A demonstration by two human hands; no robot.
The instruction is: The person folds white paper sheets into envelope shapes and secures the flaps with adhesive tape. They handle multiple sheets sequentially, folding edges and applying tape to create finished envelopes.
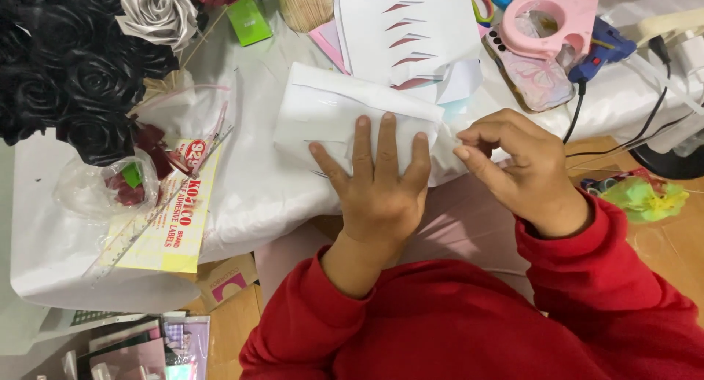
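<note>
Left hand [381, 182] lies flat, fingers spread and pressed down on a folded white paper packet [345, 116], pinning it to the worktop [249, 197] at its near edge. Nothing is gripped there; it is an open palm bearing down. Right hand [521, 164] sits just beside the packet's right end, fingers curled in with thumb and forefinger nearly meeting in a narrow pinch; whether something thin sits between them I cannot tell. Both sleeves are red [469, 321].

Moving outward: behind the packet lies a white sheet with dark red petal-shaped cut-outs [407, 28], with a pink sheet [328, 43] peeking from under it. To the right, a pink tape dispenser [550, 21] rests on a patterned phone case [532, 79], and a blue glue gun [605, 50] lies beside them, its black cord [576, 112] dropping over the worktop edge. On the far left stands a bunch of black paper roses [66, 72] with one silver rose [158, 13] on top. Below them lie a clear plastic bag [103, 186], a yellow label pack [176, 219] and a clear ruler [132, 233] laid slantwise over it. A green card [248, 19] sits near the top. A green tissue tuft [645, 197] lies on the wooden floor at right.
</note>
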